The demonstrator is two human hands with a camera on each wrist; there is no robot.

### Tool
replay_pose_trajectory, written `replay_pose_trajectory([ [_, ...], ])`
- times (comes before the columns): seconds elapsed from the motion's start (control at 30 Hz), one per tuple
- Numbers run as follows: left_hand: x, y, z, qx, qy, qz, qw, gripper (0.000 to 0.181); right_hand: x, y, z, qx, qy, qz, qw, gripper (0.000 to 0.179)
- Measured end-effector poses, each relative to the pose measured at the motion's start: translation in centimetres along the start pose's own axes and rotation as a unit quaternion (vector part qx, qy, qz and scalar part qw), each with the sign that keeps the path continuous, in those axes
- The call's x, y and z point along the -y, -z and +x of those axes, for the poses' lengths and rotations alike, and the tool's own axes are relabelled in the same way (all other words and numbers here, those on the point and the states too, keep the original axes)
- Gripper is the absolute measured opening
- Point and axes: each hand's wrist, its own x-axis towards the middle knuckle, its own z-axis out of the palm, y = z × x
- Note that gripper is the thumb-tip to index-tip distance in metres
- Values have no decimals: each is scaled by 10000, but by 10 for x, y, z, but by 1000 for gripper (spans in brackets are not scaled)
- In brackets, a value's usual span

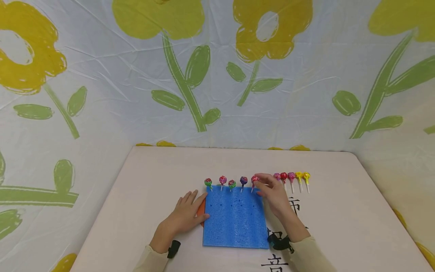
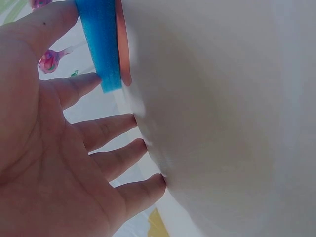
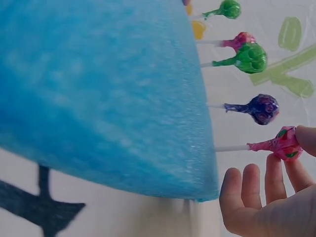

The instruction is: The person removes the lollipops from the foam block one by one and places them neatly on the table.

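A blue foam board (image 1: 234,223) lies on the table, with a row of wrapped lollipops standing along its far edge. At the right end of that row, the thumb and fingers of my right hand (image 1: 273,192) pinch the wrapped head of a pink lollipop (image 3: 286,144). Its white stick meets the foam's edge. A purple lollipop (image 3: 264,108) stands beside it, followed by a green one (image 3: 252,58) and others further left. My left hand (image 1: 185,213) rests at the board's left side, fingers spread, with thumb and index fingertip touching the blue foam (image 2: 101,49).
Several loose lollipops (image 1: 291,176), pink, red and yellow, lie in a row on the table (image 1: 163,170) right of the board. An orange piece (image 1: 201,212) sticks out from under the board's left edge. Black printed characters (image 1: 274,262) mark the tabletop. A flowered cloth (image 1: 136,75) hangs behind.
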Motion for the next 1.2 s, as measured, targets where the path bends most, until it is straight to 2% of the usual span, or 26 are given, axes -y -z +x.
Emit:
replay_pose_trajectory([
  [0.27, -1, 2, -2, 14, -66, -85, 9999, 74, 11, 13, 0, -197, 10, -503, 9985, 44],
  [0.7, -1, 2, -2, -22, -66, -91, 9999, 74, 12, 51, -5, -270, -70, -755, 9968, 54],
  [0.87, -1, 2, -2, -13, -50, -111, 9999, 74, 9, 65, -8, -378, -85, -1099, 9932, 55],
  [1.03, -2, 3, -2, -26, -56, -118, 9999, 73, 10, 78, -10, -475, -305, -1367, 9890, 61],
  [1.2, -3, 4, -3, -19, -58, -167, 9998, 73, 5, 89, -13, -342, -297, -1734, 9838, 60],
])
